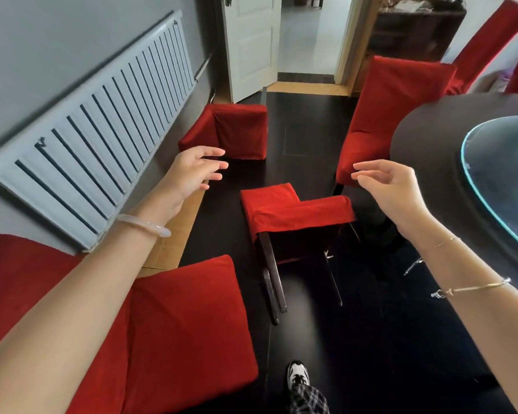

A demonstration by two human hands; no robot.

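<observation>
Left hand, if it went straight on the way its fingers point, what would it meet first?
Probably the red fabric-covered chair lying tipped over by the grey wall. The left hand, open, points at its lower edge, but depth is unclear.

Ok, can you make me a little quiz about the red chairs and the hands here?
1. True or false: the left hand grips the fallen chair in the middle of the floor.
2. What hangs on the grey wall on the left? A) a radiator B) a mirror C) a clock
3. Fill the gap: the upright chair beyond the right hand stands beside the round ____.
Key: 1 false, both hands are open and hold nothing; 2 A; 3 table.
</observation>
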